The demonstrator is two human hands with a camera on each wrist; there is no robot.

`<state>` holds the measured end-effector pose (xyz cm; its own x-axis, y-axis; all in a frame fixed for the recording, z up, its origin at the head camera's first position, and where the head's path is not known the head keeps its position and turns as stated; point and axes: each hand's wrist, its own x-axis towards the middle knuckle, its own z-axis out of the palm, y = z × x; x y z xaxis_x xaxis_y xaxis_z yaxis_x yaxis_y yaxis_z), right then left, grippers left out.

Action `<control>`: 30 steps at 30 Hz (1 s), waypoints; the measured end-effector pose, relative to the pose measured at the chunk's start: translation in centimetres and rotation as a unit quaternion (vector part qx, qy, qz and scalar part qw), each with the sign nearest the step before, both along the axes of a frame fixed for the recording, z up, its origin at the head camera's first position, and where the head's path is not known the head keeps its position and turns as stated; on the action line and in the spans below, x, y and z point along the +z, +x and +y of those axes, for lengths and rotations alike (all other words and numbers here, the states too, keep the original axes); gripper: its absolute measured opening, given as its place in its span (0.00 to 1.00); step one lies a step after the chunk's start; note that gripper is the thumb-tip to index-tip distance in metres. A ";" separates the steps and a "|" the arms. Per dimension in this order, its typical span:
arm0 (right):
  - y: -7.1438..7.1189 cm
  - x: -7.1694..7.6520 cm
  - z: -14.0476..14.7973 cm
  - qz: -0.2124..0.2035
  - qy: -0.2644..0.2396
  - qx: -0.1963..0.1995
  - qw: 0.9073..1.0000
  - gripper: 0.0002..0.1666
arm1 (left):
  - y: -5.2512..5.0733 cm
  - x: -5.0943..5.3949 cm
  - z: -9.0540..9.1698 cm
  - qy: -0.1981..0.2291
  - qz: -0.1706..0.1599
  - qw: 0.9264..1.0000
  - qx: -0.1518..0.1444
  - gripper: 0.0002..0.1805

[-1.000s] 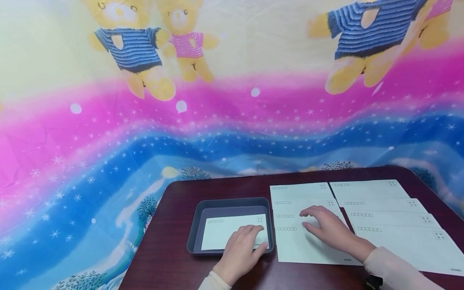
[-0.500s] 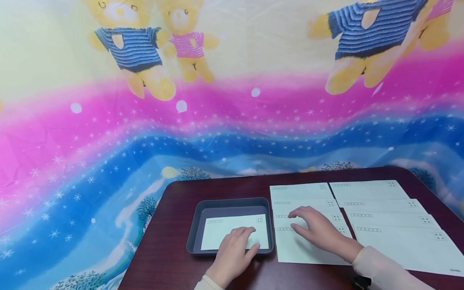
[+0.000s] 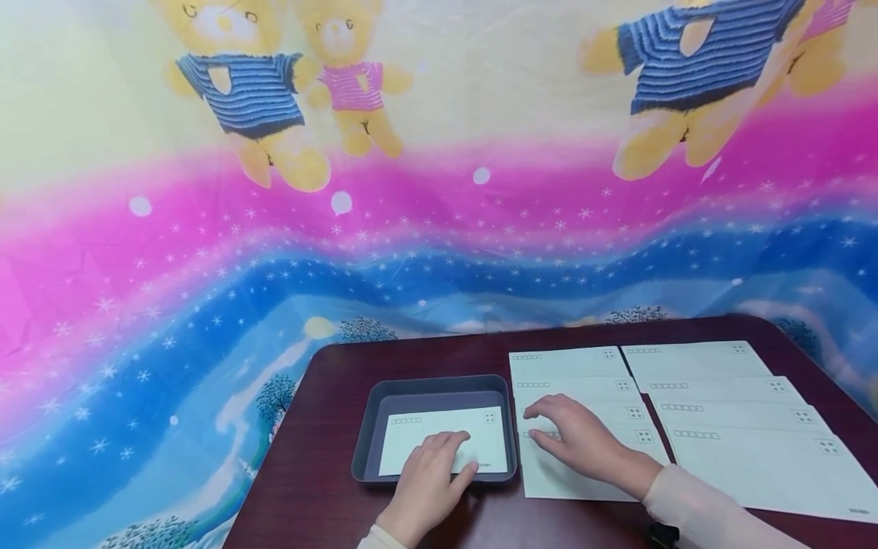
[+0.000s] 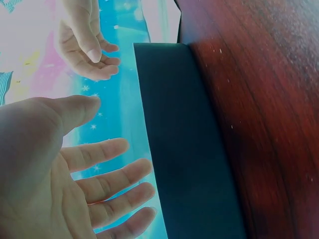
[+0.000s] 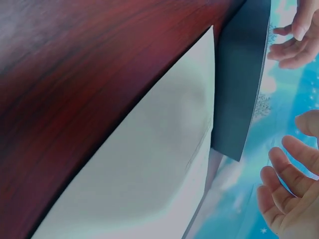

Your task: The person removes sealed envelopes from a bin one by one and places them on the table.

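In the head view, a white envelope (image 3: pixel 403 441) lies in a dark grey tray (image 3: pixel 439 380). My left hand (image 3: pixel 427 479) is over the tray's near edge, fingers spread and holding nothing. The left wrist view shows that hand (image 4: pixel 75 164) above the tray's dark outer wall (image 4: pixel 184 139). My right hand (image 3: pixel 579 442) hovers over a column of overlapping white envelopes (image 3: pixel 562 482), its fingers relaxed and apart from them. An envelope (image 5: pixel 154 134) lies below the right hand (image 5: pixel 291 184) in the right wrist view.
A second column of overlapping envelopes (image 3: pixel 768 473) lies at the right. Everything rests on a dark red-brown table (image 3: pixel 309 450). Behind it hangs a colourful cloth (image 3: pixel 411 191) printed with teddy bears and snowflakes.
My right hand has moved left over the near column of envelopes, toward the tray. My left hand has shifted a little left and nearer to me. The envelope in the tray stays put.
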<state>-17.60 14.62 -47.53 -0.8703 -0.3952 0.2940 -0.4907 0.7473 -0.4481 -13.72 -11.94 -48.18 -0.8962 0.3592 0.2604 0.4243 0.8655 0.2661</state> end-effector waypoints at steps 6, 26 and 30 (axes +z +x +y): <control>0.0 0.1 -0.7 -0.017 -0.009 -0.006 1.000 0.15 | -0.1 0.0 -0.4 0.006 0.003 1.000 0.005 0.21; -0.4 -0.1 -4.6 -0.008 0.002 0.037 0.999 0.13 | -0.5 -0.3 -2.3 0.010 0.008 0.999 0.049 0.20; -0.6 -0.1 -5.5 -0.009 0.016 0.039 0.999 0.13 | -0.5 -0.4 -2.7 0.007 0.015 0.998 0.055 0.20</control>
<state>-18.16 9.13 -47.66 -0.8415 -0.4712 0.2643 -0.5401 0.7205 -0.4349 -14.20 -14.65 -48.54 -0.9218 0.2548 0.2922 0.3344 0.9039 0.2667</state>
